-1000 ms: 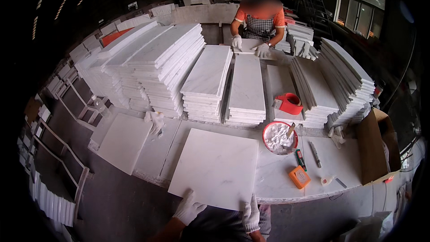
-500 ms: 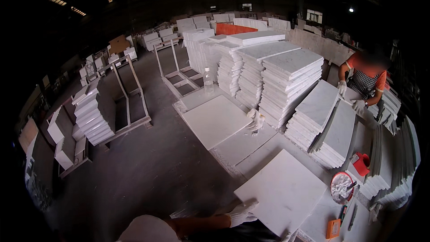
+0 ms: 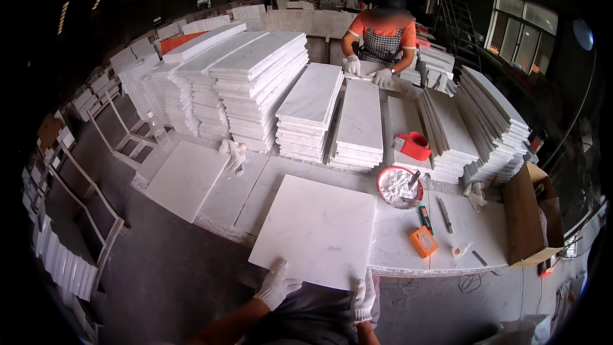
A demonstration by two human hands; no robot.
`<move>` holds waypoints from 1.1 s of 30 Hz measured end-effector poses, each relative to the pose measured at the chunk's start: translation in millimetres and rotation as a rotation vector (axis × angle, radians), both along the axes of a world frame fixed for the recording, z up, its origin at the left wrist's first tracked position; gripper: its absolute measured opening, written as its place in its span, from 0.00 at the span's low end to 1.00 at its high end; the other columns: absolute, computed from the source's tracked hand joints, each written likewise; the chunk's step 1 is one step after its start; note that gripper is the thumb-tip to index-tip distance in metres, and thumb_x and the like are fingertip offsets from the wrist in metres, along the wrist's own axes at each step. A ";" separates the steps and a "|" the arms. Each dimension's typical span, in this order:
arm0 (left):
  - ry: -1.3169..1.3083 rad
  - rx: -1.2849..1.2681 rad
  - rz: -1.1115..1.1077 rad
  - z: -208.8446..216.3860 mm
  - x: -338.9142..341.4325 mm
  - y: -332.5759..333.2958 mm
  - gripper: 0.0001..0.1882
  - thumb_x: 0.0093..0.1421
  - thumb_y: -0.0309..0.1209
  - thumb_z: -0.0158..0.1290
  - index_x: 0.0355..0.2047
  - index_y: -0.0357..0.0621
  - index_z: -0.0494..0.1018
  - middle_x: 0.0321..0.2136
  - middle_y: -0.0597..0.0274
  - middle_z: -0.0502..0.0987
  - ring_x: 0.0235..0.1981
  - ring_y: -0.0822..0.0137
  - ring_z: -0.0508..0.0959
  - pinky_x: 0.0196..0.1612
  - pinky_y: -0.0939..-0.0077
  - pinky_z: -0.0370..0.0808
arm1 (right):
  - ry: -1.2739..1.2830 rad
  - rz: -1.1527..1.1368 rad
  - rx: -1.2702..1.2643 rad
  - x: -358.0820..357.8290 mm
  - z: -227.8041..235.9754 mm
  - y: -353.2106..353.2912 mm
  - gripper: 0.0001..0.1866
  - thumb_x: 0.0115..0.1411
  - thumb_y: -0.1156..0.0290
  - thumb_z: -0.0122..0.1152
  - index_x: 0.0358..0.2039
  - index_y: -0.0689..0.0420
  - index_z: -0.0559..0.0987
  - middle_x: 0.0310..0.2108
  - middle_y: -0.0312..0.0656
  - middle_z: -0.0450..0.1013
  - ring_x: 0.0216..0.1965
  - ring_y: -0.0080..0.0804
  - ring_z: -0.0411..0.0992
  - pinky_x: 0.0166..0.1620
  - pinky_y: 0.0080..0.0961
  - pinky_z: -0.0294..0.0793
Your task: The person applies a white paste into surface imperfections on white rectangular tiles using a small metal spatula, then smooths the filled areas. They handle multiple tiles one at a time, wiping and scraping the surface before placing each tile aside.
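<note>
Both gloved hands hold the near edge of a pale square slab [image 3: 316, 227], so the grip is closed on it on either side: the left hand [image 3: 278, 286] toward its near left corner, the right hand [image 3: 363, 296] at its near right corner, with the fingers underneath hidden. The slab juts past the front of the table [image 3: 471, 225]; whether it rests there or is lifted slightly, I cannot tell. Its upper face shows only faint grey marks and no paste, and it is not yet released

Just right of its far corner stands a red-rimmed tub [image 3: 379, 186] of white paste [image 3: 394, 184] with a spatula [image 3: 415, 178] in it, untouched by either hand. A green-and-black cutter [image 3: 426, 218], an orange box [image 3: 423, 242] and a marker [image 3: 445, 215] lie nearby, also unused at this moment

To the left, a second square slab [image 3: 185, 180] lies flat, with a crumpled cloth [image 3: 234, 151] beside its far corner. Beyond, tall stacks of slabs [image 3: 258, 67] line the back, so plenty remains piled there, while a co-worker [image 3: 384, 37] has both hands on another piece
</note>
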State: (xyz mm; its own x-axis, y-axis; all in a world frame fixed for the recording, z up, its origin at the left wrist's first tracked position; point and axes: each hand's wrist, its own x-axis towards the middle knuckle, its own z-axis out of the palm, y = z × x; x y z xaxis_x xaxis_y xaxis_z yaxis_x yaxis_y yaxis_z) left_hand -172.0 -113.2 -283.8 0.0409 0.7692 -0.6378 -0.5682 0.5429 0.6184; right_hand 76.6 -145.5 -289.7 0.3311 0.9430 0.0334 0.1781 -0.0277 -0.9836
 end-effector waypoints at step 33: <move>0.553 0.231 -0.955 92.7 53.2 -28.3 0.13 0.66 0.32 0.50 0.32 0.33 0.76 0.26 0.60 0.78 0.30 0.74 0.78 0.38 0.80 0.75 | -0.022 -0.330 -0.045 75.7 12.1 -35.7 0.09 0.59 0.72 0.60 0.39 0.62 0.81 0.38 0.46 0.76 0.41 0.40 0.74 0.48 0.30 0.72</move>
State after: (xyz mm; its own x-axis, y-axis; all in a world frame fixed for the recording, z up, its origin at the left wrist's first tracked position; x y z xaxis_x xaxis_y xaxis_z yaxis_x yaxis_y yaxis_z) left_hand -118.8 -141.5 -191.1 0.4315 0.6762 -0.5972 0.4016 0.4487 0.7983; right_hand 152.3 -181.2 -277.6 0.6189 0.7855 0.0043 0.1732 -0.1312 -0.9761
